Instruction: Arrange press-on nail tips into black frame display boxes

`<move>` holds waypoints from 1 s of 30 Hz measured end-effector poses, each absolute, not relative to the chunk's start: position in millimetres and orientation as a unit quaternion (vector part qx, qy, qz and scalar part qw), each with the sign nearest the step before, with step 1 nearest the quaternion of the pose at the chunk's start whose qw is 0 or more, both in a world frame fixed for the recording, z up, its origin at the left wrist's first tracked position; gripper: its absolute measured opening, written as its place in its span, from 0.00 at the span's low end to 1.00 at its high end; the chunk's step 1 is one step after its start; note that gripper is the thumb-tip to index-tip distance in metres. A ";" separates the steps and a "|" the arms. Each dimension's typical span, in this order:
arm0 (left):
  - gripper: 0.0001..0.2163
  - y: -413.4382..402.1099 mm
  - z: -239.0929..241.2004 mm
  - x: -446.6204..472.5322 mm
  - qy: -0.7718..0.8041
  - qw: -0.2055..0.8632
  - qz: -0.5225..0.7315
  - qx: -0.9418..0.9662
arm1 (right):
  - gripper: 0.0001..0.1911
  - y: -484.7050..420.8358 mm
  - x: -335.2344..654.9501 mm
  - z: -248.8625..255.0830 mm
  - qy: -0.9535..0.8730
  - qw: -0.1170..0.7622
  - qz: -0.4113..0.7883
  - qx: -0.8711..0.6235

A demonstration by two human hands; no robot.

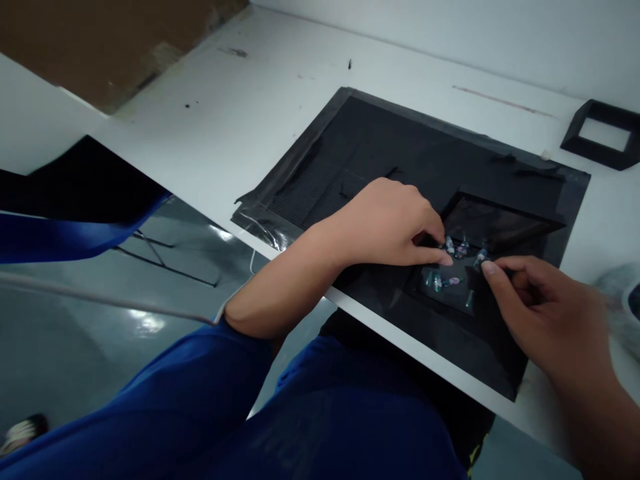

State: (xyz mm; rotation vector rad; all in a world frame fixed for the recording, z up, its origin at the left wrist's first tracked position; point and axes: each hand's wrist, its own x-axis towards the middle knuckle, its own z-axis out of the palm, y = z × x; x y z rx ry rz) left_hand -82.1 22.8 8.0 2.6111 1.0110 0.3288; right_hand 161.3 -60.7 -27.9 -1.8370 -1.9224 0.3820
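A black mat [380, 153] is taped to the white table. On it lies a small black tray [500, 223] with several tiny shiny parts [453, 263] in front of it. My left hand [390, 223] rests on the mat, its thumb and fingers pinched together at the small parts. My right hand [545, 307] comes in from the right, fingers curled, with the forefinger tip touching one tiny part [480, 257]. What either hand holds is too small to make out.
A black square frame [603, 133] lies at the table's far right. The white table's [225, 113] near edge runs diagonally, with grey floor [125, 313] below at the left. My blue sleeves and lap fill the bottom. Brown cardboard [100, 40] sits top left.
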 end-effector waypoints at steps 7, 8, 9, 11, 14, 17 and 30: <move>0.10 22.4 5.8 -79.1 0.349 0.158 0.106 0.917 | 0.19 -59.4 160.0 -25.6 -0.703 0.229 0.143 -0.658; 0.10 22.4 5.5 -78.7 0.346 0.156 0.109 0.919 | 0.19 -59.4 159.9 -25.6 -0.701 0.230 0.142 -0.659; 0.11 22.3 5.3 -78.3 0.343 0.153 0.111 0.920 | 0.19 -59.5 160.1 -25.7 -0.700 0.231 0.141 -0.660; 0.11 21.9 4.9 -77.6 0.337 0.149 0.111 0.923 | 0.19 -59.7 160.8 -26.4 -0.701 0.233 0.140 -0.660; 0.11 21.3 4.7 -76.9 0.332 0.152 0.110 0.925 | 0.20 -60.0 162.0 -27.6 -0.701 0.230 0.146 -0.659; 0.11 21.1 4.6 -77.3 0.329 0.160 0.110 0.924 | 0.19 -60.0 162.1 -27.7 -0.700 0.226 0.146 -0.661; 0.07 20.3 1.6 -76.1 0.358 0.129 0.100 0.919 | 0.19 -60.2 162.6 -29.3 -0.700 0.218 0.143 -0.665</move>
